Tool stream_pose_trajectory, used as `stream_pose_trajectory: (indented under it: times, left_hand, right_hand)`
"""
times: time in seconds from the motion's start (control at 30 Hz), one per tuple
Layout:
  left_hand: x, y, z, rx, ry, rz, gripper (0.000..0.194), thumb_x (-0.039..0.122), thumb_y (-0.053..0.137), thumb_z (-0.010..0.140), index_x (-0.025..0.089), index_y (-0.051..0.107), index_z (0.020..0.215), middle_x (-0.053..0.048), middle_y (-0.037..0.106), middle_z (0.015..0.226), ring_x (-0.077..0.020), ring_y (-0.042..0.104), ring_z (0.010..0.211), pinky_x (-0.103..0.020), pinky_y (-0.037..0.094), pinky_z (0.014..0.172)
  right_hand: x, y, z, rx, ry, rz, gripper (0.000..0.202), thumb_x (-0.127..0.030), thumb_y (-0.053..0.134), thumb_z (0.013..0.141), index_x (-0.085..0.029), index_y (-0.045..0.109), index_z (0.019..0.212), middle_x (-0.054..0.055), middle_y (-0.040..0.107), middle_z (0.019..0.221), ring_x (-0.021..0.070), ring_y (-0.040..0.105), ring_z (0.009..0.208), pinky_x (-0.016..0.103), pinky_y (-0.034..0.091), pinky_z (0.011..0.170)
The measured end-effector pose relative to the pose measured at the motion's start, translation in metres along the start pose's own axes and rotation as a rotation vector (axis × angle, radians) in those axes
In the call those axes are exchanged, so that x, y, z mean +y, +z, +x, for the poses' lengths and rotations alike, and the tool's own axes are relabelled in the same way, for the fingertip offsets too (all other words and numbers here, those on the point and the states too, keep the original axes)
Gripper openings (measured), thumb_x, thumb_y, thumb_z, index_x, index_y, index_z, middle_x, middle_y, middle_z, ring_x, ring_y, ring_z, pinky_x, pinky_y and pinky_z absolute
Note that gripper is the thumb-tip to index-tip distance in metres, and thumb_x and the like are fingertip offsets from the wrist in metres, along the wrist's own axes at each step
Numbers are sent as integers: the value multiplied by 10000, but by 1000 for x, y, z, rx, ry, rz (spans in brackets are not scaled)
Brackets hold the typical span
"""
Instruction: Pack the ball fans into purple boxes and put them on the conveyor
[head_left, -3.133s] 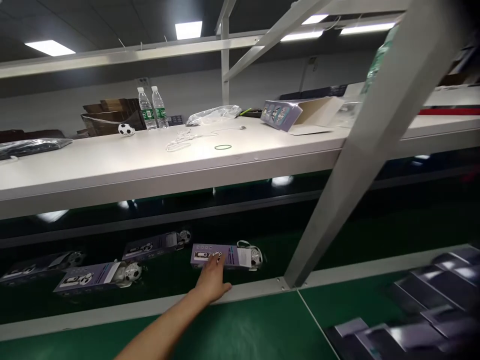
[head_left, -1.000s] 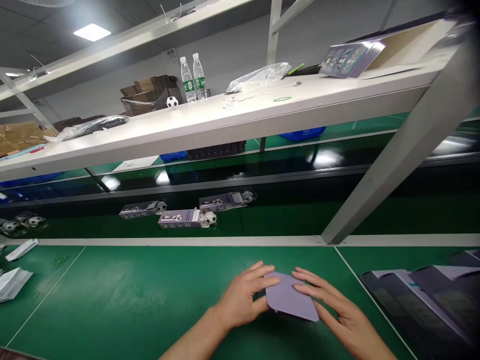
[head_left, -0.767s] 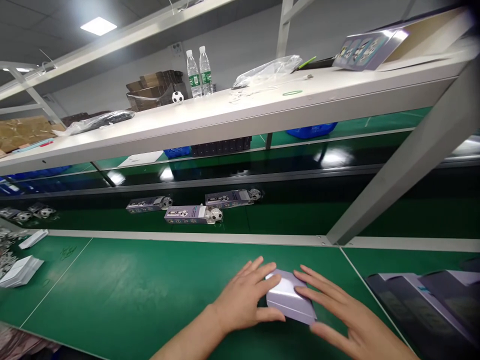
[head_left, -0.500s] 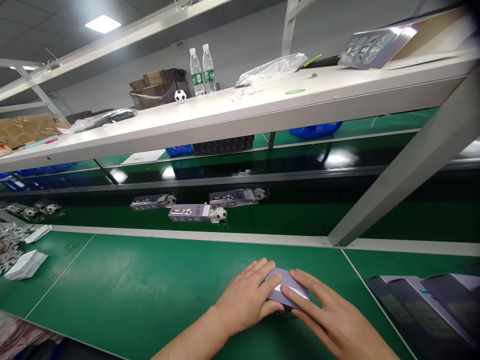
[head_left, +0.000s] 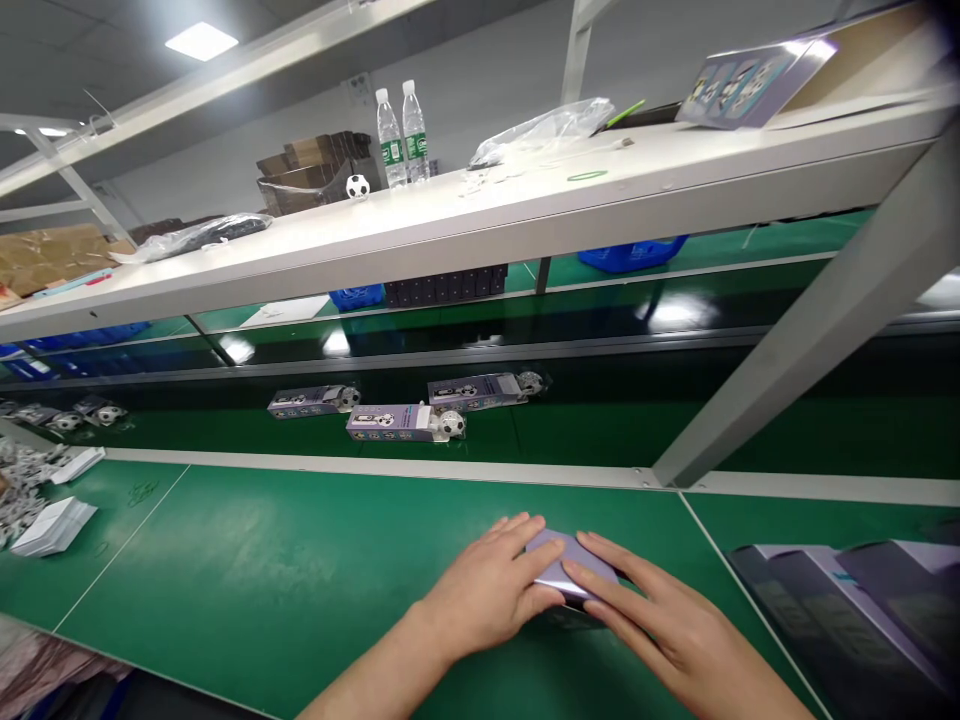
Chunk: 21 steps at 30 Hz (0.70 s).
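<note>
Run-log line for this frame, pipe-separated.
left hand: on purple box, left side | right hand: on same box, right side | behind rail: soccer-ball packs

Between your left hand [head_left: 499, 585] and right hand [head_left: 660, 610], a box [head_left: 553, 578] is sitting over the bench [head_left: 262, 560]. Cartons [head_left: 847, 600] are lying to your right; papers [head_left: 54, 527] are resting far left. Behind the bench, three packages [head_left: 388, 423] are lying on the belt [head_left: 592, 440]. Above it, a shelf [head_left: 337, 240] is carrying two bottles [head_left: 391, 145], with a ball [head_left: 358, 186] resting just left of them.
</note>
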<state>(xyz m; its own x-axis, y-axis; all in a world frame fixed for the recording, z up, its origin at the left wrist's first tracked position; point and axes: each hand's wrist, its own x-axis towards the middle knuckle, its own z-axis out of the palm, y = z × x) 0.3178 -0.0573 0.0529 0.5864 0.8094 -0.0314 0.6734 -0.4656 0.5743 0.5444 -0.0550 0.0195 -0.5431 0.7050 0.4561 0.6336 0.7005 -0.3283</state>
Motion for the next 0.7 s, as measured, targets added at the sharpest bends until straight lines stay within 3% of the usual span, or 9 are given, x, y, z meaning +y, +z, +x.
stream_pose_trajectory:
  times: [0.13,0.3,0.47,0.57,0.7]
  left_hand:
    - [-3,-4,-3,-39,46,-51,756,456,660,788,243,298,1416,-106,263,1494,-258,211,1388,-456,216,1136]
    - [-2,6,2,35,-10,-39,523,323,591,856,245,423,1346,-77,375,1444,-228,319,1348,-425,262,1130]
    - [2,27,13,176,-111,87,442,64,455,801,174,549,1219,-72,548,1295,-207,476,1226,-392,271,1137]
    - [1,24,14,136,-101,87,505,42,427,768,169,524,1247,-71,516,1331,-217,444,1259,-402,269,1137]
    - [-2,-2,5,-28,10,34,596,42,391,780,190,407,1357,-74,368,1449,-206,336,1338,-375,294,1121]
  right_hand:
    - [2,0,-1,-35,70,55,305,-413,454,893,-394,597,1162,15,593,1240,243,604,1063,327,562,807]
    - [6,-1,-1,-127,111,85,305,-423,464,892,-420,576,1176,-12,555,1284,236,581,1100,320,552,836]
    - [0,-7,5,-67,54,66,286,-426,441,898,-392,635,1105,33,608,1206,242,620,1027,331,559,795]
    - [-3,-7,5,-38,46,64,286,-379,441,899,-379,635,1109,48,599,1218,241,605,1049,329,551,806]
    - [-3,-4,0,14,-1,50,296,-331,452,896,-373,622,1135,62,589,1235,240,583,1082,320,550,810]
